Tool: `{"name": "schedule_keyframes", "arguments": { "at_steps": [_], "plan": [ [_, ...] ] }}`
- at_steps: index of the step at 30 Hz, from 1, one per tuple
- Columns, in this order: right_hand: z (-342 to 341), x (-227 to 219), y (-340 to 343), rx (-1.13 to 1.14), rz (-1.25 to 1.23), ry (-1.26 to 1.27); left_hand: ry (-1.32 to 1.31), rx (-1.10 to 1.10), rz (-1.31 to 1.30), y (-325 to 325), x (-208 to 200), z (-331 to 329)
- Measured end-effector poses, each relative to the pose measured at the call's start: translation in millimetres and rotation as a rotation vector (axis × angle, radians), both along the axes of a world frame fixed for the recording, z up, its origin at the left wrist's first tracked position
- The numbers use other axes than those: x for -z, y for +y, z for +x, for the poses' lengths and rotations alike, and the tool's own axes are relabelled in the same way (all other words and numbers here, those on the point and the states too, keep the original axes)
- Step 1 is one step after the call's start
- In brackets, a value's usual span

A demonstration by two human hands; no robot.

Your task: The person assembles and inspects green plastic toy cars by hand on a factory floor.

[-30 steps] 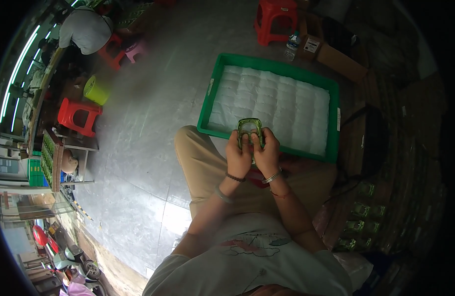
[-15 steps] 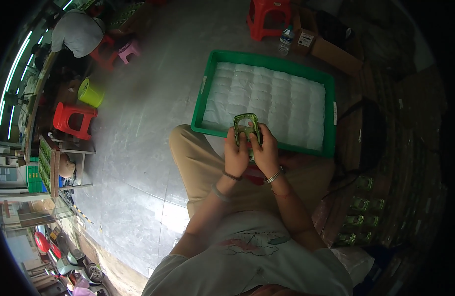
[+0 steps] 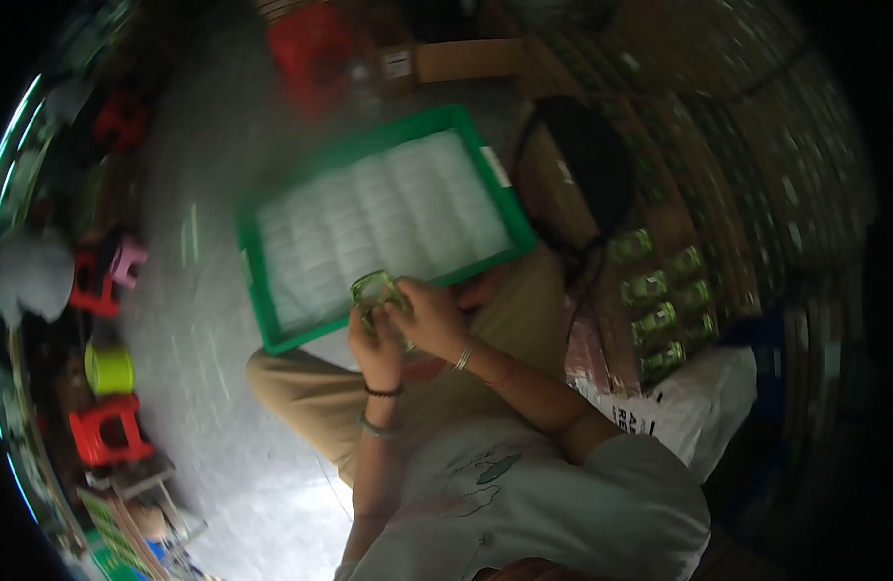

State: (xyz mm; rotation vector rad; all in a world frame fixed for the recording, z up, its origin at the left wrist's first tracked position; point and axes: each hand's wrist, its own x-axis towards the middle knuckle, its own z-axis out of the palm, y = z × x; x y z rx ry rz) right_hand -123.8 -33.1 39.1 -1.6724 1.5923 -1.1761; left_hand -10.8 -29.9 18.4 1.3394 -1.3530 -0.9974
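A green, shiny frame-shaped part with a large opening is held up between my hands, above my lap and by the tray's near edge. My left hand is closed on its lower left side. On the other side, my right hand grips it with bent fingers. The hands cover the lower portion of the part, and blur hides its finer detail. Just beyond lies a green plastic tray with rows of white, soft-looking wrapped packets.
Several similar green parts sit in rows on the right, near a white bag. A dark round-topped object stands beyond the tray's right end. Red stools, a yellow-green bucket and a person are at left.
The view has swung to the right, so the tray appears turned and further left, and more green parts show at right. Both hands still hold the green part.
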Motion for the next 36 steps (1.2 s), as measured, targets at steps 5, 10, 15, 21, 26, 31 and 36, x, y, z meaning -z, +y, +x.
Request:
{"name": "schedule_keyframes", "arguments": {
  "at_steps": [5,10,15,21,26,31,36],
  "plan": [
    [-94.7,23.7,32.1,0.166,0.024,-0.152,0.109,0.387,0.009,19.3,-15.3,-40.7],
    [-270.9,-0.7,83.4,0.794,0.075,-0.162,0.099,0.458,0.134,17.2,-3.4,-31.7],
    [-436.2,8.6,114.7,1.326,0.348,0.12,0.159,0.349,0.26,8.2,15.7,-12.7],
    [-476.7,37.1,94.2,1.464,0.578,0.354,0.152,0.263,0.319,8.8,22.6,-5.4],
    [-481.2,27.2,84.5,1.214,0.74,0.676,0.1,0.186,0.282,14.5,28.0,11.7],
    [-479.8,34.5,26.1,0.986,0.534,0.761,0.135,0.109,0.325,16.5,47.7,28.8],
    [-552.5,98.4,12.6,0.93,0.603,0.869,-0.027,0.175,0.191,21.7,42.4,1.9]
  ]
}}
